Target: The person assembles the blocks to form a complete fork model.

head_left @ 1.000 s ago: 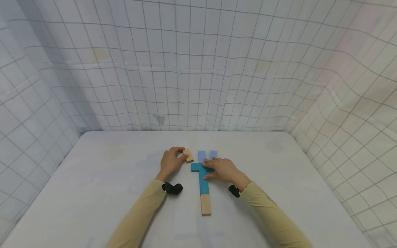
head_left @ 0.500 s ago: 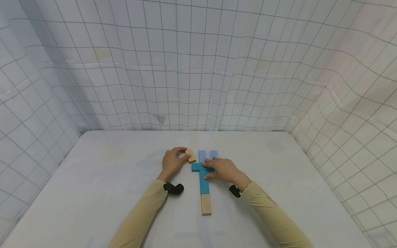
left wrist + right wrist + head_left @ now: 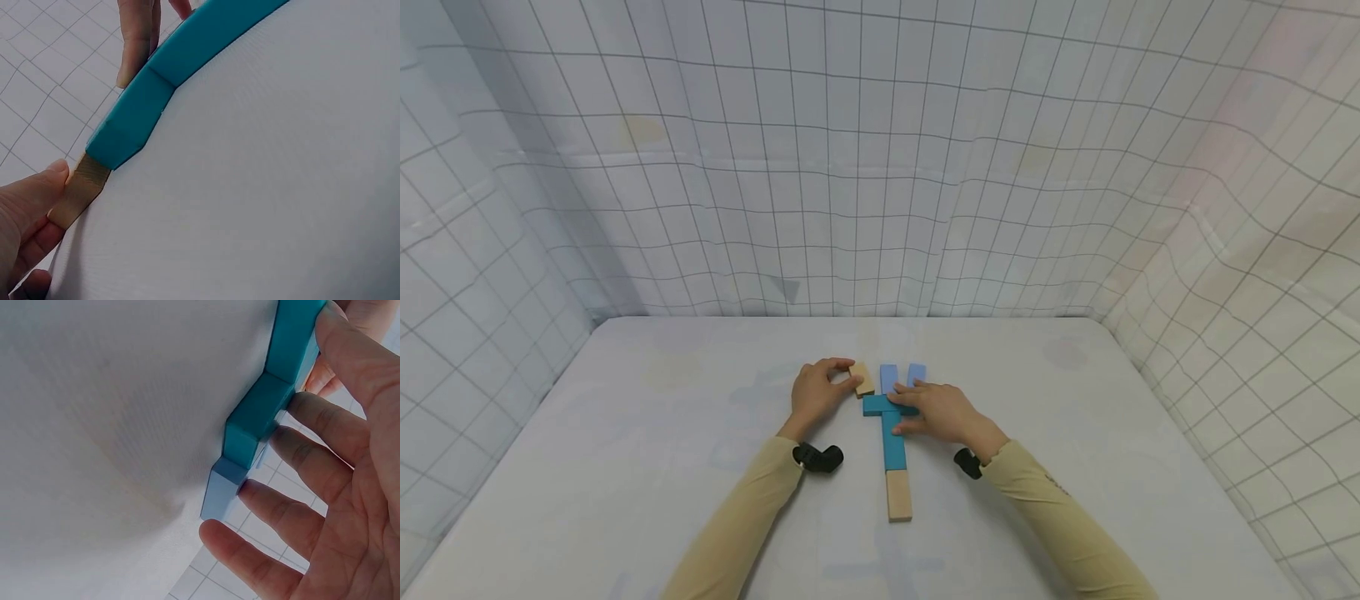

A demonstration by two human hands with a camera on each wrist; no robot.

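Observation:
My left hand (image 3: 818, 392) pinches a plain wooden block (image 3: 862, 379) between thumb and fingers. That block lies slightly tilted, its near end right at the left end of a crosswise teal block (image 3: 874, 406). Spread over the teal pieces, my right hand (image 3: 946, 412) has its fingers extended, fingertips resting on the blocks; it covers the crosswise block's right part. A second teal block (image 3: 893, 450) runs from the crosswise one toward me. Beyond it lie two light blue blocks (image 3: 888, 377), the right one (image 3: 917, 372) partly behind my fingers.
Another wooden block (image 3: 898, 497) continues the teal stem at its near end. All the pieces lie flat on a white-covered table (image 3: 700, 467). A white grid-patterned curtain (image 3: 880, 208) hangs along the back and both sides.
My left hand has slid the wooden block a little to the right and nearer, up against the crosswise teal block's left end. The right hand stays in place.

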